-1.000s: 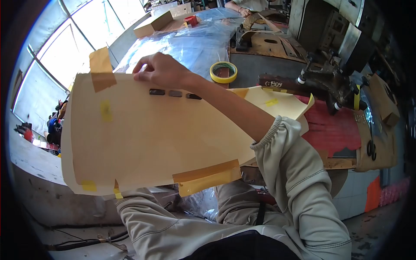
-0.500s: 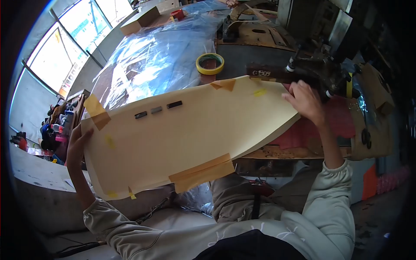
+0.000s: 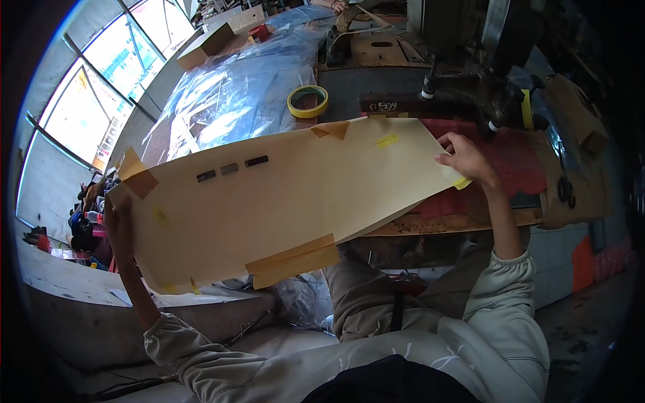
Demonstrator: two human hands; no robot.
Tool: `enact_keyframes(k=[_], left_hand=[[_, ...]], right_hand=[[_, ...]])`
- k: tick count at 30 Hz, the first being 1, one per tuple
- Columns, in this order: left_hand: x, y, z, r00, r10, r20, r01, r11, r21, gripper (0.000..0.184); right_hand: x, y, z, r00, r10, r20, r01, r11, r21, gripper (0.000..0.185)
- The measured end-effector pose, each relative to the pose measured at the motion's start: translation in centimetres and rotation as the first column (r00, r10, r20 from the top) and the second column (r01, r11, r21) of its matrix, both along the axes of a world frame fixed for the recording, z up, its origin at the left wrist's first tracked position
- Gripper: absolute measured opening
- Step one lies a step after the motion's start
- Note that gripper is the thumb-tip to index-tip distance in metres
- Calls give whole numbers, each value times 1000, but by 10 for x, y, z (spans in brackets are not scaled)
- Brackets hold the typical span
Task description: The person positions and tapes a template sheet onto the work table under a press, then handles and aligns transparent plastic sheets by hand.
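A long cream-coloured sheet (image 3: 295, 195) spans the space before me, with three small dark slots near its upper left edge. Pieces of brown tape (image 3: 295, 260) sit on its lower edge and at other edges, along with yellow tape bits. My left hand (image 3: 119, 225) grips the sheet's left end, the fingers partly hidden. At the right end, my right hand (image 3: 465, 158) holds the sheet's edge between thumb and fingers. Beyond the sheet's upper edge lies a yellow tape roll (image 3: 308, 102).
Clear plastic film (image 3: 235, 91) covers the table's left part. A dark metal clamp-like machine (image 3: 470, 94) stands at the right, over red material (image 3: 510, 158). Scissors (image 3: 566, 191) lie on brown paper. A co-worker's hand (image 3: 338, 6) shows at the top.
My left hand has come to the sheet's left end, and my right hand has moved from its upper left edge to its right end. The sheet's left end has dropped lower.
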State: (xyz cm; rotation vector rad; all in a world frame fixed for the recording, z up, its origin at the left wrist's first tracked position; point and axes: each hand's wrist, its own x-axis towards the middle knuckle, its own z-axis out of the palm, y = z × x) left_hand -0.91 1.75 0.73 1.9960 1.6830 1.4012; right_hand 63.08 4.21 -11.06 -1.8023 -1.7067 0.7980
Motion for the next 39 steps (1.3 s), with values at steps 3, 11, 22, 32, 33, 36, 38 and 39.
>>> enact_keyframes(k=[3, 11, 22, 32, 33, 36, 38, 39], left_hand=[[-10, -9, 1, 996, 49, -74, -41, 994, 102, 31], [-20, -58, -12, 971, 129, -203, -62, 949, 308, 31], [-2, -76, -7, 919, 195, -341, -33, 903, 428, 39], [-7, -82, -13, 890, 228, -395, -9, 875, 484, 34], [-8, -84, -14, 887, 223, -404, 2, 874, 486, 35], [-11, -84, -15, 894, 206, -397, 23, 866, 500, 35], [-11, -85, -16, 902, 191, -388, 34, 863, 504, 33], [-8, -86, -14, 898, 184, -400, 46, 865, 500, 33]], right_hand=[[1, -6, 6, 1000, 5, 15, -4, 999, -52, 31], [-43, 6, 37, 818, -89, 568, -330, 737, 590, 25], [-210, 184, 62, 590, 755, 287, -695, 655, -296, 28], [-216, 194, 65, 608, 753, 251, -606, 644, -466, 31], [-215, 192, 63, 590, 751, 295, -594, 652, -472, 30], [-210, 197, 60, 529, 776, 344, -605, 629, -488, 29], [-214, 200, 52, 500, 790, 355, -617, 613, -494, 19], [-215, 199, 49, 542, 769, 340, -613, 638, -467, 16]])
